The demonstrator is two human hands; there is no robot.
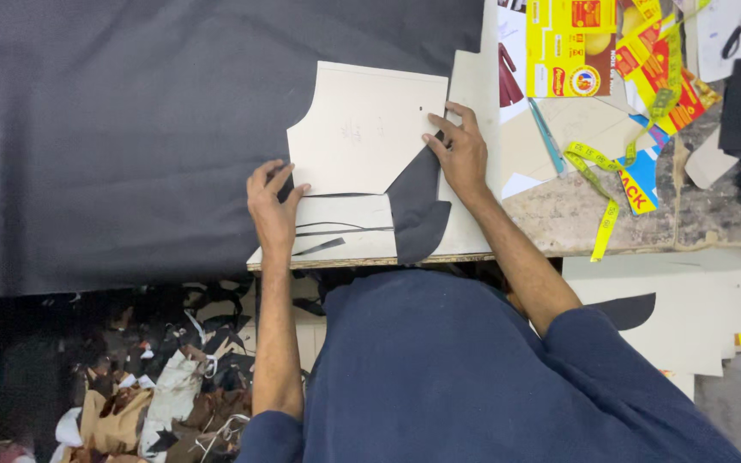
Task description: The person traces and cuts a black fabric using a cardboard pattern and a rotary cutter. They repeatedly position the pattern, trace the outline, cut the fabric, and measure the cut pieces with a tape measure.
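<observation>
A cream paper pattern piece (362, 129) with a curved cut-out lies on the dark grey fabric (130, 129) spread over the table. My left hand (273, 206) presses flat on the pattern's lower left corner. At the pattern's right edge rests my right hand (461, 154), fingers down on the paper and on a dark cut fabric piece (418, 214) that hangs toward the table's front edge. Neither hand grips anything. A second cream sheet (345, 231) lies under the pattern with thin dark offcuts on it.
A yellow tape measure (604, 184) trails over the bare tabletop at right, next to a blue pen-like tool (547, 137) and yellow printed cartons (572, 47). Scissors (733, 39) lie at the far right. Fabric scraps (165, 386) pile on the floor below.
</observation>
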